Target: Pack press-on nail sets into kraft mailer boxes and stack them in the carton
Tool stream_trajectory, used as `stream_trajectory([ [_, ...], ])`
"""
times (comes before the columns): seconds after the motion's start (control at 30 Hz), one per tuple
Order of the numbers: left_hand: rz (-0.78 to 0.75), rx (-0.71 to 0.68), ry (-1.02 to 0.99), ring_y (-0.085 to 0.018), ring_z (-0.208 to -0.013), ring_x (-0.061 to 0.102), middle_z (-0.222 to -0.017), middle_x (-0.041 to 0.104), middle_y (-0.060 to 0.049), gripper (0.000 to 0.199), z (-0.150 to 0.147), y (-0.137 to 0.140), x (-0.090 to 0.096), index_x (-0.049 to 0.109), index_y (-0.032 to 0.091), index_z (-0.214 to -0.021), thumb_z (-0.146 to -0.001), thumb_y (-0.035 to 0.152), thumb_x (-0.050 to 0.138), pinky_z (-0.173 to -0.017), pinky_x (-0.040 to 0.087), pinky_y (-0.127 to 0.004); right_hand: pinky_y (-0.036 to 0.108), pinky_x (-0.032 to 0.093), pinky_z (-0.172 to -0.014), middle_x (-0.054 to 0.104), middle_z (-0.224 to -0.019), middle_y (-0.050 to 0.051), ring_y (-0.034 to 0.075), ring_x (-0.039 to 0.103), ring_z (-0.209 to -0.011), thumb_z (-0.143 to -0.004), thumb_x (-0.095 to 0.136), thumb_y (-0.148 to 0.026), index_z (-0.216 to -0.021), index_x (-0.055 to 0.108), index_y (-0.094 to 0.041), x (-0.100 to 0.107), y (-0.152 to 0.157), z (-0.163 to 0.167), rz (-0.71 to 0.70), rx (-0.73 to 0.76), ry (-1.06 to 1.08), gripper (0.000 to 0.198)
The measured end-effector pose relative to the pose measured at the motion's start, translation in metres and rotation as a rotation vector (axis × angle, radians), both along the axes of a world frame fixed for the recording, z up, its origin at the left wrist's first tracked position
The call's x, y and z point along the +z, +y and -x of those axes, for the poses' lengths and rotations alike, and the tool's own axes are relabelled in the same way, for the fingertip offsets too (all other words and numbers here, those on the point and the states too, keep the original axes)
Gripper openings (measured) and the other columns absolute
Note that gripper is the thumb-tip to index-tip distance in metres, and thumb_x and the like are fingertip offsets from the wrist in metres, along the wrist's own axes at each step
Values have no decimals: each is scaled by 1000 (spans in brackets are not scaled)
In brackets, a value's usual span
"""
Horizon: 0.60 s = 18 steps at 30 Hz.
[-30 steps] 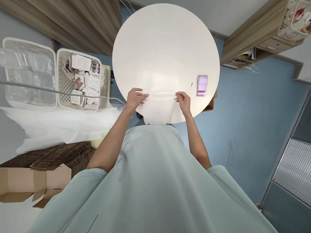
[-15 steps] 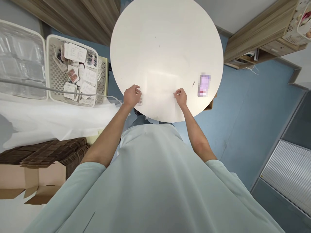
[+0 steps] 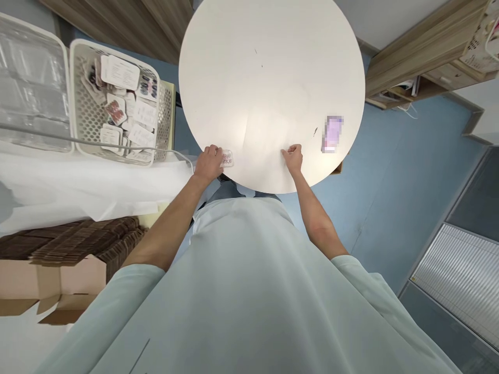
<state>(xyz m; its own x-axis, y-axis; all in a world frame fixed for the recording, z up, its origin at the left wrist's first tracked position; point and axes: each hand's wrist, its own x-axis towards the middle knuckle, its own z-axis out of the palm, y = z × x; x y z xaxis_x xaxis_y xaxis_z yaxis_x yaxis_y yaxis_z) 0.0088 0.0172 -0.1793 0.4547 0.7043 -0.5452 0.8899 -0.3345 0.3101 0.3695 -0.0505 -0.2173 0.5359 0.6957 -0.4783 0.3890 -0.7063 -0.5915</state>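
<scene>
At the near left rim of the round white table (image 3: 273, 78), my left hand (image 3: 209, 163) has its fingers closed over the left end of a small clear plastic case (image 3: 227, 158). Small pinkish pieces show inside the case, which lies flat on the tabletop. My right hand (image 3: 293, 158) is at the near right part of the table, thumb and fingertips pinched together. Whatever it pinches is too thin or too small to make out. Faint lines and a sheen on the tabletop between my hands may be a clear sheet; I cannot tell.
A blurred purple phone-like item (image 3: 332, 134) lies on the table's right side. To the left stand a white basket (image 3: 166, 109) of printed cards and a bin of clear plastic packs (image 3: 33, 93). A cable (image 3: 148, 149) crosses there. Cardboard boxes (image 3: 83, 280) sit lower left.
My left hand has lowered and its fingers have closed over the clear case, which now shows more fully. The right hand stays pinched and has shifted only slightly. The view has turned a little.
</scene>
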Motion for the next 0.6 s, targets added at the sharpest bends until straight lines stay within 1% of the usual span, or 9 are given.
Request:
stream_trajectory([
  [0.1, -7, 63, -74, -43, -143, 51, -155, 54, -24, 71, -6, -4, 4, 54, 11, -153, -85, 22, 72, -115, 52, -54, 39, 56, -96, 69, -115, 6, 21, 69, -99, -93, 77, -35, -123, 49, -27, 4, -19, 14, 24, -55, -10, 42],
  [0.17, -6, 72, -142, -43, -145, 50, -156, 52, -22, 75, -14, -7, 7, 53, 12, -155, -85, 26, 74, -116, 52, -54, 39, 56, -97, 70, -116, 6, 22, 70, -101, -92, 77, -35, -127, 48, -27, 8, -33, 24, 49, -99, -14, 46],
  [0.23, 15, 29, -202, -43, -146, 49, -158, 51, -21, 78, -27, -12, 10, 51, 14, -158, -85, 27, 73, -118, 51, -55, 38, 55, -98, 72, -117, 7, 22, 71, -102, -92, 78, -35, -129, 49, -26, 13, -47, 33, 75, -134, -14, 48],
  [0.3, 44, -46, -239, -44, -147, 50, -160, 51, -21, 80, -42, -16, 12, 50, 16, -161, -85, 26, 72, -119, 50, -56, 37, 55, -98, 74, -118, 8, 22, 72, -103, -94, 77, -36, -130, 50, -25, 18, -59, 41, 103, -148, -11, 46],
  [0.4, 76, -157, -247, -45, -146, 50, -162, 50, -23, 81, -65, -19, 11, 49, 14, -163, -85, 23, 70, -119, 48, -57, 35, 55, -99, 78, -116, 8, 23, 75, -109, -98, 73, -38, -129, 54, -24, 27, -75, 52, 168, -134, 1, 38],
  [0.47, 91, -199, -232, -46, -147, 50, -164, 49, -24, 83, -76, -19, 8, 48, 13, -164, -84, 21, 69, -118, 48, -57, 35, 56, -98, 80, -113, 9, 24, 76, -111, -101, 70, -39, -123, 59, -23, 30, -82, 57, 215, -118, 9, 29],
  [0.6, 111, -228, -193, -47, -148, 49, -164, 50, -25, 84, -85, -18, -1, 48, 13, -164, -82, 17, 67, -116, 49, -58, 35, 57, -98, 83, -105, 6, 23, 79, -102, -102, 67, -37, -106, 66, -24, 34, -91, 62, 240, -100, 43, 14],
])
